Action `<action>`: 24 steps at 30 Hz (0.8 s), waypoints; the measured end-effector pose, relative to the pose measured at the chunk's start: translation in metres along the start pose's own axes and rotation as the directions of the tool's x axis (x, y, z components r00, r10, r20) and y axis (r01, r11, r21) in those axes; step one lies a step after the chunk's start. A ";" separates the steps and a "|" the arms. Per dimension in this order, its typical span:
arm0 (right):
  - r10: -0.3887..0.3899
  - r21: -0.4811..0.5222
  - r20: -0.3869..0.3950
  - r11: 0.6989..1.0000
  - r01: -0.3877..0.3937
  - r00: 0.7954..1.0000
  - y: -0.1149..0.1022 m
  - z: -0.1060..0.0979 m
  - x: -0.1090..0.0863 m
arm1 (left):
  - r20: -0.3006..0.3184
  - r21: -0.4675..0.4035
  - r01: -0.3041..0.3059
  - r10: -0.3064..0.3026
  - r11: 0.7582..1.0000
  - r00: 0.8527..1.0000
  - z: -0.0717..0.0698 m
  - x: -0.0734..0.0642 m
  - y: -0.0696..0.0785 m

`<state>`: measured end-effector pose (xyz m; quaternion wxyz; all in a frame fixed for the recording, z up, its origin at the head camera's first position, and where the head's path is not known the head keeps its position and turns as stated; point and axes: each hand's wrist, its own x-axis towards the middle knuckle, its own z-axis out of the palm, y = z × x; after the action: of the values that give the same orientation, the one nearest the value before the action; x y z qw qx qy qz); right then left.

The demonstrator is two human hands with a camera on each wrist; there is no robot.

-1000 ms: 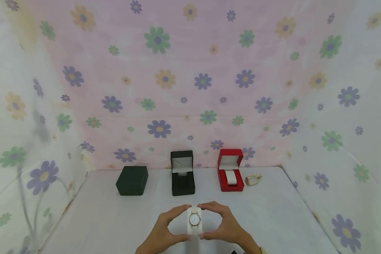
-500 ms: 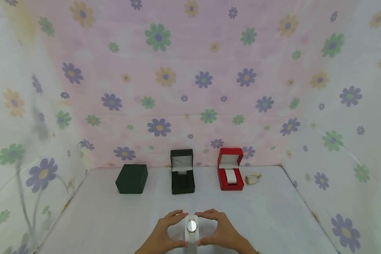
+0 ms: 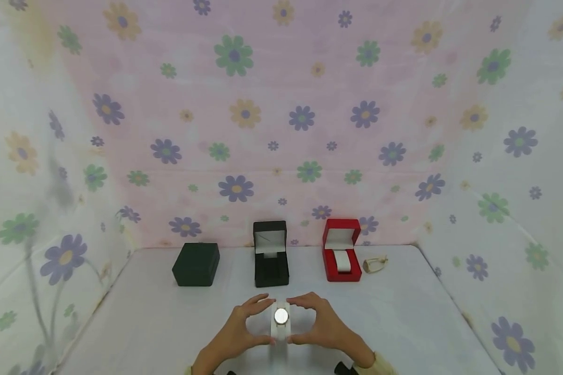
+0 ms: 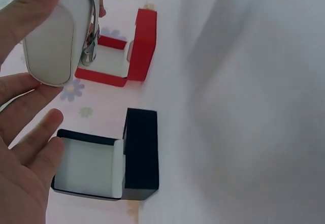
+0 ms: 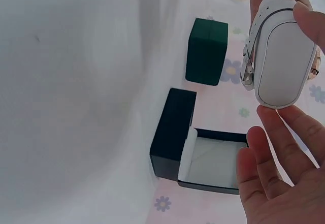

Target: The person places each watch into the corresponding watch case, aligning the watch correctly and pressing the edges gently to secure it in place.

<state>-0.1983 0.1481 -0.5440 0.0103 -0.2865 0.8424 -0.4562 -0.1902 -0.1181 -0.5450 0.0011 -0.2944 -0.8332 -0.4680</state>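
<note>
A wristwatch (image 3: 281,315) with a round dial and white strap is wrapped round a white cushion (image 5: 287,64). Glare whitens the dial in the head view. My left hand (image 3: 244,323) pinches one end of the cushion between thumb and fingertips, and my right hand (image 3: 320,324) pinches the opposite end the same way. Both wrist views show the cushion's flat oval ends, with the strap's metal buckle (image 5: 247,74) on the underside. In the right wrist view, the ring and little fingers of the right hand spread away from the cushion.
Beyond the hands stand a closed dark green box (image 3: 195,264), an open black watch box (image 3: 271,272) and an open red box (image 3: 329,266) with a white cushion (image 3: 342,261) in it. A gold-toned watch (image 3: 374,264) lies right of the red box on the white tabletop (image 3: 427,323).
Both hands and the watch first came slightly nearer to me, then went farther away, toward the boxes. The dial has turned from readable to bright with glare. The boxes stay put.
</note>
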 end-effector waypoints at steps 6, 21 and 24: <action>-0.044 -0.025 -0.030 0.999 0.044 0.999 0.002 -0.008 0.021 | 0.000 -0.007 -0.065 0.065 0.998 0.998 -0.013 0.021 -0.008; -0.098 -0.057 0.024 0.993 0.099 0.995 0.031 -0.025 0.094 | -0.047 0.024 0.005 -0.004 1.000 0.999 -0.034 0.072 -0.042; -0.078 -0.040 0.051 0.996 0.080 0.996 0.037 -0.026 0.106 | -0.053 0.037 0.015 -0.013 0.999 0.999 -0.037 0.081 -0.050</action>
<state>-0.3119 0.1309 -0.5311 0.0072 -0.3309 0.8394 -0.4312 -0.2915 -0.1268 -0.5405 0.0251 -0.2760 -0.8435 -0.4601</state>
